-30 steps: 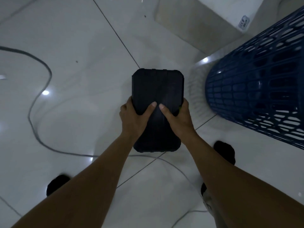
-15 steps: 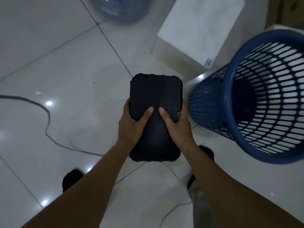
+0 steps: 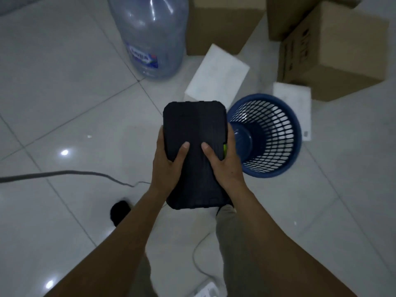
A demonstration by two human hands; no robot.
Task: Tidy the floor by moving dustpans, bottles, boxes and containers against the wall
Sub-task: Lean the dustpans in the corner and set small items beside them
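Left hand (image 3: pixel 169 166) and right hand (image 3: pixel 225 166) both grip the black case (image 3: pixel 195 129), one on each long side, thumbs on its top face. Case is carried level above the tiled floor (image 3: pixel 64 93), not set down yet. Blue mesh basket (image 3: pixel 276 133) stands upright just right of it, with white box (image 3: pixel 216 76) and second white box (image 3: pixel 293 99) close by. Water bottle (image 3: pixel 150 35) and cardboard boxes (image 3: pixel 334 52) sit grouped at the far side; no wall visible, so can't confirm they're placed. My read: roughly midway, with case, basket and white boxes left to move. Dark cable (image 3: pixel 64 173) crosses the floor on the left.
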